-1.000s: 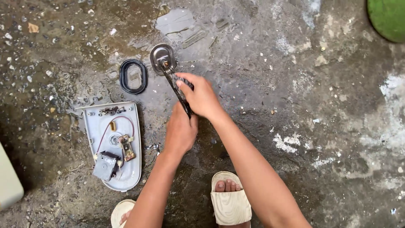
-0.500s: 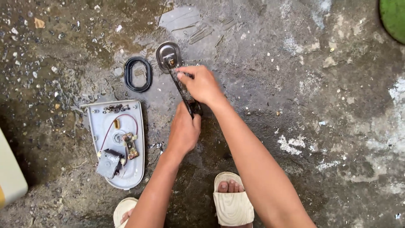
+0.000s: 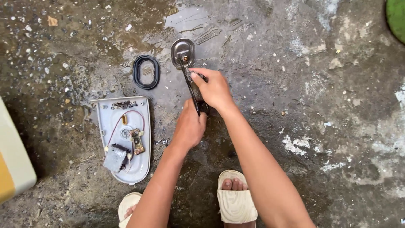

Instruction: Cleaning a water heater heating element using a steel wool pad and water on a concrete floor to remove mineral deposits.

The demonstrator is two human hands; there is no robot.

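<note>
A rubber ring (image 3: pixel 146 71) lies left of the metal cap (image 3: pixel 182 52), behind the housing plate (image 3: pixel 123 139).

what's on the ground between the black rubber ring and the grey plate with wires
Only bare wet concrete separates the black rubber ring from the grey plate, per the head view.

A dark tool (image 3: pixel 190 86) is gripped by the left hand (image 3: pixel 190 126) and right hand (image 3: pixel 215 88), its tip set on a metal cap (image 3: pixel 182 51); a rubber ring (image 3: pixel 146 71) lies nearby.
</note>
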